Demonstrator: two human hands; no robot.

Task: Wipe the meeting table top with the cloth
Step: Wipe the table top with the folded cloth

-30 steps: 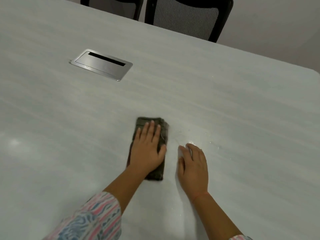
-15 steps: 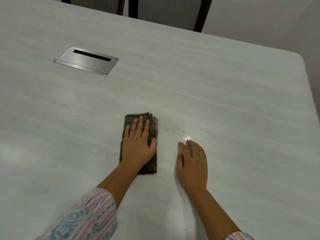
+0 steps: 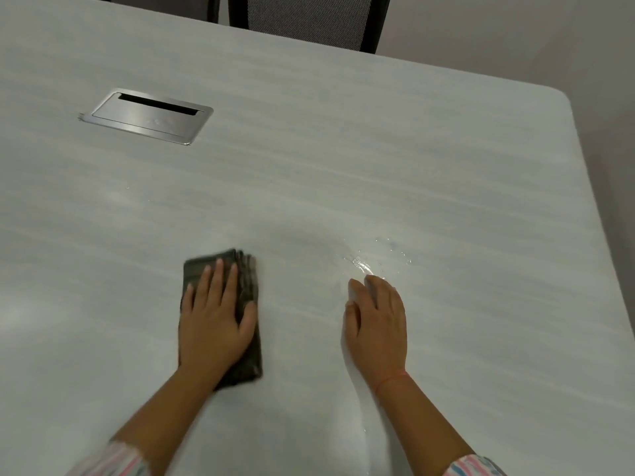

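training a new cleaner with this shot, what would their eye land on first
First, the left hand pressed flat on the dark folded cloth near the middle of the pale meeting table. Next, the right hand resting on the bare top beside it, with glinting wet droplets just beyond its fingertips. Farther back on the left sits a silver cable hatch.

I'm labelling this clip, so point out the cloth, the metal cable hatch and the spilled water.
cloth (image 3: 248, 274): head view, bare upper right corner.
metal cable hatch (image 3: 147, 119): head view, middle of lid.
spilled water (image 3: 359, 262): head view, bright wet streak.
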